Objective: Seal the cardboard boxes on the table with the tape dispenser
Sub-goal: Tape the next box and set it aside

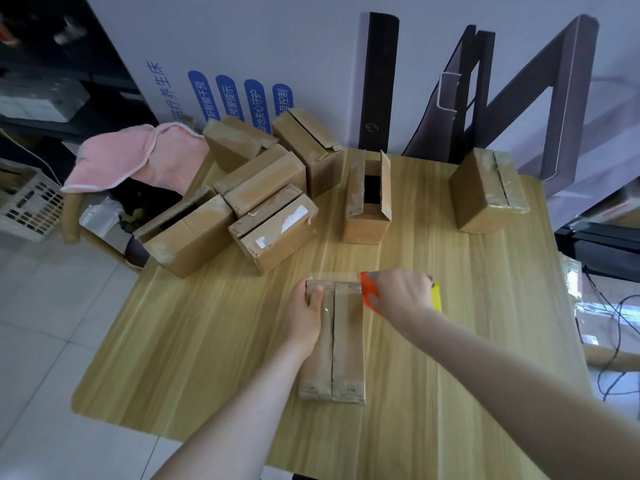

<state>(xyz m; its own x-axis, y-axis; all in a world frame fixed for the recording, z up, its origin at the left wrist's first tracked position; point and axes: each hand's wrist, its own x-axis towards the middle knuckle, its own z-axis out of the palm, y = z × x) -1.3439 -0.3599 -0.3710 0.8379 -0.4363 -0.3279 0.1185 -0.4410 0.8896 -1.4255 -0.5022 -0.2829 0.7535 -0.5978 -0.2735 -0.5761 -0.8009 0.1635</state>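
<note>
Right grip is wrapped around the orange-and-yellow tape dispenser, held against the far right corner of the long cardboard box lying on the desk just in front of the person. Left grip presses down on the box's far left edge, thumb over the top, pinning it. Since the centre seam runs lengthwise toward the person, I judge the pull must follow that axis from the far end, where clear tape seems to stretch across.

A pale wood table stands on grey floor tiles; a white printed panel leans behind, dark shelving far left.
</note>
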